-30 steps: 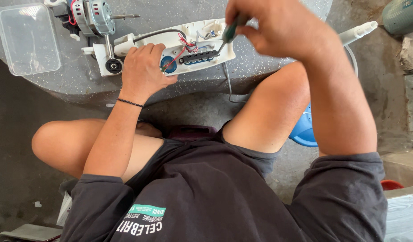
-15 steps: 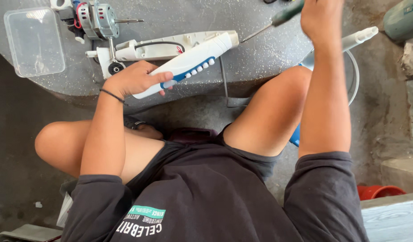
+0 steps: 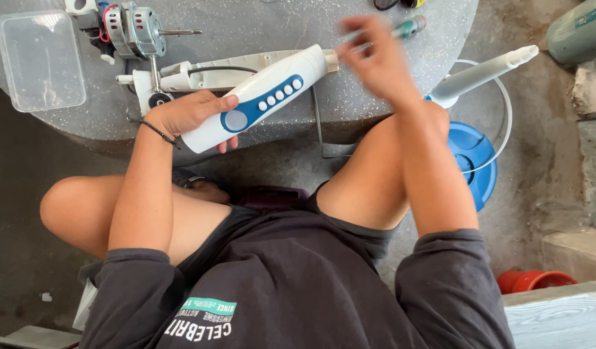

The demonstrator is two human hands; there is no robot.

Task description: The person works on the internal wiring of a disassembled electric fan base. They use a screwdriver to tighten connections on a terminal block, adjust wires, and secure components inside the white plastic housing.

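- Since half a second ago, the right hand [image 3: 375, 61] has swung back down from the far edge of the round grey speckled stone surface [image 3: 259, 26] and now blurs just above it, while the left hand [image 3: 191, 113] has turned the white plastic handle cover with its blue button strip [image 3: 259, 103] so the buttons face up.
- Nearest, the left hand's grip is closed around the cover's lower end, thumb beside the round grey button; the cover lies slanted over the surface's near edge.
- I judge this cover light, stiff and smooth, a thin shell that could crack at its edges; the thick lower end, where it is held, is the safest place to take it.
- Just beyond lies the open white appliance body with a black cable [image 3: 207, 74].
- The right hand's grip is motion-blurred: I cannot tell whether it closes on the green-handled screwdriver [image 3: 404, 27] beside it.
- Farther off sit a small bare electric motor [image 3: 133, 29] and a clear plastic box [image 3: 39, 58].
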